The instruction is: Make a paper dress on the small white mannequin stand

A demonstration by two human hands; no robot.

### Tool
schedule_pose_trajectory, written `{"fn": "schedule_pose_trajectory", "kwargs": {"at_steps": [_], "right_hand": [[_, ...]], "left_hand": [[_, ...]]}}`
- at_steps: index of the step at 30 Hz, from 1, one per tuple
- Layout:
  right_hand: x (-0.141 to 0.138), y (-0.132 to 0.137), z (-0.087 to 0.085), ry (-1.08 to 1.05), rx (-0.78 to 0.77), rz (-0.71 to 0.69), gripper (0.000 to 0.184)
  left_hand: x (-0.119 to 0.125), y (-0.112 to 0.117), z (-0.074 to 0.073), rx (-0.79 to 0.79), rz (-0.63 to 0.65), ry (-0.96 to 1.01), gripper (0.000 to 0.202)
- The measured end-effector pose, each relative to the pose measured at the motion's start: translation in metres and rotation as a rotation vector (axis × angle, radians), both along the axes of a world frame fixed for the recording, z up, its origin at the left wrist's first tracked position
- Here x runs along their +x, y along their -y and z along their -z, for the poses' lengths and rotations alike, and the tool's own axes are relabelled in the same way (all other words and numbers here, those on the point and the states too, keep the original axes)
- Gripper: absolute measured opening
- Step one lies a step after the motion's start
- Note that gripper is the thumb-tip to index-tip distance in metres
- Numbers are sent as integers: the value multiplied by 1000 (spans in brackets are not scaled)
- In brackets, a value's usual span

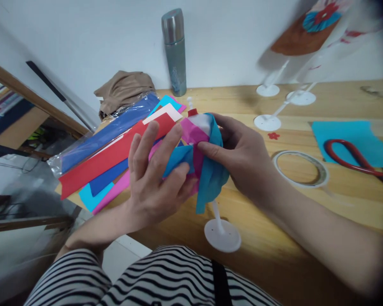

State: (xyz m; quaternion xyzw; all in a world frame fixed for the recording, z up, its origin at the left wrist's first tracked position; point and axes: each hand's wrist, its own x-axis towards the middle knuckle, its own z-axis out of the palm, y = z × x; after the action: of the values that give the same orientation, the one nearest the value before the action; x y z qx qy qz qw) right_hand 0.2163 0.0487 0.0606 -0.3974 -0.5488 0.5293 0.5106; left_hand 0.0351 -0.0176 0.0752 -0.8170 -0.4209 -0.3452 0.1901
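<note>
Both hands are on a small white dress form (203, 122) with a red neck piece, its round base (222, 236) resting near the table's front edge. Blue paper (212, 178) and pink paper (191, 129) wrap its body. My right hand (247, 155) grips the form from the right, thumb pressing on the wrapped paper, fingers mostly hidden behind. My left hand (156, 174) pinches a blue and pink paper strip (178, 159) between thumb and index finger at the form's left side. Its other fingers are raised. The exact pinch point is partly hidden.
Left lie stacked paper sheets (115, 153) and brown cloth (126, 91). A steel flask (175, 55) stands by the wall. To the right are a tape roll (276, 163), red-handled scissors (341, 146), blue paper (347, 127), a red flower cutout (274, 136) and more stands (267, 122).
</note>
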Motion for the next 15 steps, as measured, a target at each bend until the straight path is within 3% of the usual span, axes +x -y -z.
{"fn": "schedule_pose_trajectory", "kwargs": {"at_steps": [5,10,15], "right_hand": [[0,1,1,4,-7,6,44],[0,0,2,12,-27,10,44],[-1,0,2,5,-47,8,46]], "left_hand": [[5,1,4,-122,-10,113,9],[-1,-1,-3,-186,-34,138,7],[0,0,-3,-82,-77,52,10]]}}
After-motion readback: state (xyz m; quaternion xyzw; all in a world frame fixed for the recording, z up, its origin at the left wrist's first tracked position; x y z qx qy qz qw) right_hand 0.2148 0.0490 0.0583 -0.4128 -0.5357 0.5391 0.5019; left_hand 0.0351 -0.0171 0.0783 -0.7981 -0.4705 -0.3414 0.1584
